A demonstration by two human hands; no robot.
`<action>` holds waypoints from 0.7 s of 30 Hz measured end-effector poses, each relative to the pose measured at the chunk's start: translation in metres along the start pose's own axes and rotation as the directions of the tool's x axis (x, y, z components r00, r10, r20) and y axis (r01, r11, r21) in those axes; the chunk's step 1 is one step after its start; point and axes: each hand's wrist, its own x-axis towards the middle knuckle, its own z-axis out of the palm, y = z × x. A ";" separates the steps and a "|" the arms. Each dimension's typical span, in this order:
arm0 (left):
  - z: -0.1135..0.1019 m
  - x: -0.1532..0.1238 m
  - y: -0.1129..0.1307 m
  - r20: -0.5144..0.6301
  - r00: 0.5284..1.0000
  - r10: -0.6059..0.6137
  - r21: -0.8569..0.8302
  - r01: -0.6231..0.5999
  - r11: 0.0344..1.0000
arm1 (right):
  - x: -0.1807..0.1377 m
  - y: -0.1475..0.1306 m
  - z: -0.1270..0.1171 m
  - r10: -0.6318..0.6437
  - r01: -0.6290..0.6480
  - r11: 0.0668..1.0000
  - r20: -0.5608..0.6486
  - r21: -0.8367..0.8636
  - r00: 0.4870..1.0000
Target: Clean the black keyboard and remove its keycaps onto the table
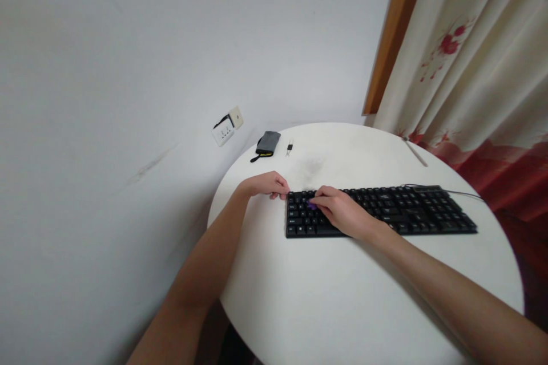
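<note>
Black full-size plastic keyboard point(405, 214) lies flat on the round white tabletop point(317, 291), right of centre in the lower half of the frame, long side running left to right. Hands are apart, both at its left part. Left hand point(270, 184) is at the keyboard's upper-left corner, fingers curled, fingertips at the edge; can't tell if they grip it or just rest against it. Right hand point(342, 211) comes in from the lower right, over the keys, thumb and fingers pinched on a small purple piece point(311, 204) down at the upper-left keys. Piece is mostly hidden by the fingers, so shape and material unclear. Thin black cable point(464, 194) runs from the keyboard's top edge toward the right rim of the table. Farther back, left of centre: folded grey cloth with black trim and a bit of yellow point(268, 142), and just right of it a small slim item with a black middle point(290, 147). Slim pale stick point(416, 154) near the table's far right rim. White wall socket point(223, 132) left of the table, cream curtain with red flowers point(454, 63) upper right.
</note>
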 end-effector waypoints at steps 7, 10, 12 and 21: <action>0.000 0.000 -0.002 0.001 1.000 0.006 -0.012 -0.006 1.000 | -0.001 0.020 -0.006 0.225 -0.236 0.956 -0.080 -0.172 0.971; 0.000 0.000 -0.003 0.005 1.000 0.011 -0.013 -0.011 1.000 | -0.003 0.024 -0.009 0.259 -0.276 0.944 -0.112 -0.182 0.959; 0.000 0.001 -0.004 0.003 1.000 0.008 -0.015 -0.008 1.000 | -0.004 0.018 -0.009 0.224 -0.240 0.961 -0.119 -0.135 0.967; -0.001 0.000 -0.001 0.004 1.000 0.008 -0.003 -0.008 1.000 | -0.002 -0.002 -0.004 -0.012 0.012 1.000 0.053 0.002 0.999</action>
